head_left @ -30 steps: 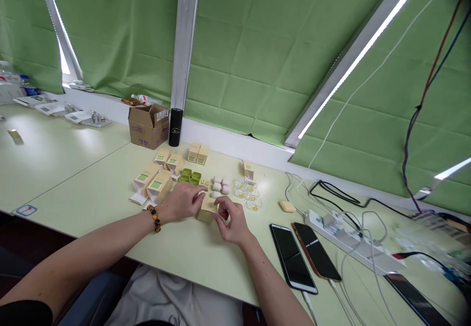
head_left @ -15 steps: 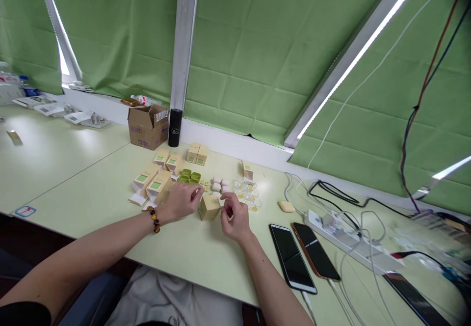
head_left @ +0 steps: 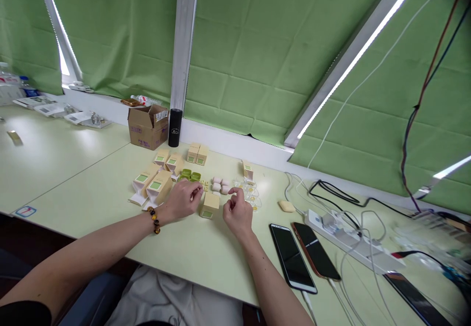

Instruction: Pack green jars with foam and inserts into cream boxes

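A small tan carton (head_left: 210, 203) with a green label on its front stands on the table between my hands. Just left of it, my left hand (head_left: 183, 199) has its fingers loosely curled, thumb and index apart, and nothing shows in them. On the other side, my right hand (head_left: 238, 213) is held a little away from the carton, its index finger raised and the others bent, holding nothing visible. Behind the carton lie pinkish-white pieces (head_left: 216, 187), small yellowish pieces (head_left: 205, 183) and green trays (head_left: 191, 175). Clear plastic pieces with yellow centres (head_left: 250, 191) lie beyond my right hand.
Open-ended tan boxes (head_left: 159, 187) lie left of my left hand. Two closed cartons (head_left: 197, 154), a black cylinder (head_left: 175, 128) and a cardboard box (head_left: 147, 128) stand behind. Phones (head_left: 292, 257), a power strip (head_left: 346, 237) and cables are on the right.
The carton has turned so that its green label faces me. My right hand has drawn slightly right, away from it; my left hand has barely shifted.
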`<state>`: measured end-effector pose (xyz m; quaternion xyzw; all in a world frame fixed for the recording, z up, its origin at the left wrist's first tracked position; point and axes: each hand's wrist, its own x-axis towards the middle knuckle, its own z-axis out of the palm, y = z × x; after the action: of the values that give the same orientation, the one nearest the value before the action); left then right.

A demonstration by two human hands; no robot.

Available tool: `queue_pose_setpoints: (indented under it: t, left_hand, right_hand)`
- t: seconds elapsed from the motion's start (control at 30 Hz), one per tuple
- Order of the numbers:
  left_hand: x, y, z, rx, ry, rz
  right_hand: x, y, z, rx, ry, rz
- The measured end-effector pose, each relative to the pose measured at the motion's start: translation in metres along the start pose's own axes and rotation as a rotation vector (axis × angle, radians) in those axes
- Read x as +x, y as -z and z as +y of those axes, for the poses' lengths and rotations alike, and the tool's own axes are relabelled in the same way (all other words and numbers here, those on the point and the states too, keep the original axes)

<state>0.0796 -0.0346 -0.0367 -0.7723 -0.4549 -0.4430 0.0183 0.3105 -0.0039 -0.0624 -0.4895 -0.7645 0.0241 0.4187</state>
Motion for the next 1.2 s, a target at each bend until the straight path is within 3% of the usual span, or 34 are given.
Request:
queue_pose_setpoints:
  t: [0.17,0.4,0.57,0.73,0.87,0.97,1.03,1.2]
  left_hand:
    - [0.004,0.004,0.011,-0.037,-0.079,-0.097]
    - [0.010,0.007,0.033,0.118,-0.125,-0.428]
    - [0.014,0.009,0.038,0.218,-0.122,-0.567]
    - [0.044,0.028,0.039,0.264,-0.127,-0.603]
    - [0.097,0.036,0.031,0.308,-0.165,-0.469]
    - [0.141,0.024,0.014,0.434,-0.136,-0.400]
    - [0.164,0.007,-0.002,0.498,-0.093,-0.433]
    - [0.191,-0.042,-0.040,0.541,-0.014,-0.519]
  right_hand:
    - [0.001,-0.003,0.000,-0.145,-0.095,-0.130]
    - [0.001,-0.003,-0.010,-0.204,-0.178,-0.219]
    - [0.003,0.001,-0.016,-0.239,-0.230,-0.267]
    - [0.003,0.002,-0.022,-0.241,-0.236,-0.302]
    - [0.003,0.001,-0.026,-0.253,-0.222,-0.325]
    - [0.001,0.000,-0.027,-0.250,-0.194,-0.337]
    - [0.000,-0.001,-0.027,-0.249,-0.181,-0.344]
    - [-0.003,-0.001,-0.029,-0.252,-0.151,-0.352]
